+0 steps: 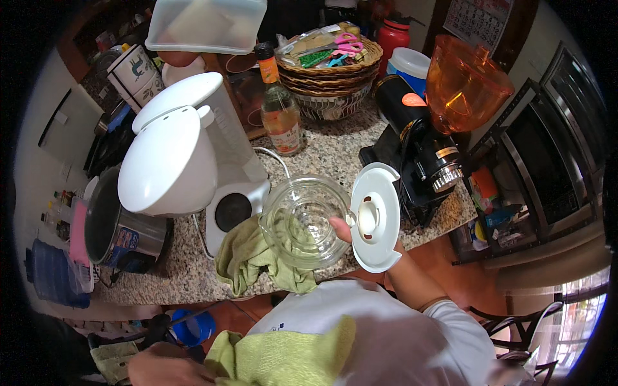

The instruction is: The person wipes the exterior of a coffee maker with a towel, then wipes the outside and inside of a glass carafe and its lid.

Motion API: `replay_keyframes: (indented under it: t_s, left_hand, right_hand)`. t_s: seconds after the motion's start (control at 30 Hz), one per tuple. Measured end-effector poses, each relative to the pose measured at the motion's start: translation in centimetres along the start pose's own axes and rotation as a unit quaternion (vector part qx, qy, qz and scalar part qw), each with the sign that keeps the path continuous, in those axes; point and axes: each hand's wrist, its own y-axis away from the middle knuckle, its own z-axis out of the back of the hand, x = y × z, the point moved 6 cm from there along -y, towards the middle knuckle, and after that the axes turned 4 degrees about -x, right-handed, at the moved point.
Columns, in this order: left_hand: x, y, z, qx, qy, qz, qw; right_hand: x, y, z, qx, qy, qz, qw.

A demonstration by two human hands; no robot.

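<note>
A clear glass coffee carafe [309,193] is tipped so that I look into its open mouth. Its white plastic lid [381,207] is swung up at the handle side. My right hand [341,229] grips the carafe there, its thumb beside the hinge; the lid hides the handle and most of the fingers. Low at the left, my left hand [169,366] clutches a light green cloth [285,354], blurred at its end and in front of my shirt. Another green cloth [246,255] lies crumpled on the counter, partly behind the carafe.
The white coffee maker [169,159], its basket swung out, stands left on the granite counter [333,149]. Left of it is a rice cooker [137,246]. Behind are a glass bottle [281,120] and stacked wicker baskets [328,79]. A black coffee grinder [400,108] with an orange hopper [466,87] stands right.
</note>
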Motion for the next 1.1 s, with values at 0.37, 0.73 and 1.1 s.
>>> replay_keyframes:
  t_s: [0.37, 0.73, 1.1]
  left_hand:
    - [12.3, 7.2, -0.8, -0.618, -0.006, 0.333, 0.712]
    - [17.1, 0.7, -0.8, -0.543, -0.221, 0.312, 0.748]
    - [18.7, -7.2, -1.2, -0.159, -0.203, 0.351, 0.9]
  right_hand:
    - [1.2, -1.3, 0.4, -0.007, -0.026, -0.01, 1.0]
    - [1.4, -0.9, 0.7, 0.0, -0.027, -0.008, 1.0]
    - [3.2, -1.1, 0.8, 0.036, -0.067, 0.122, 0.99]
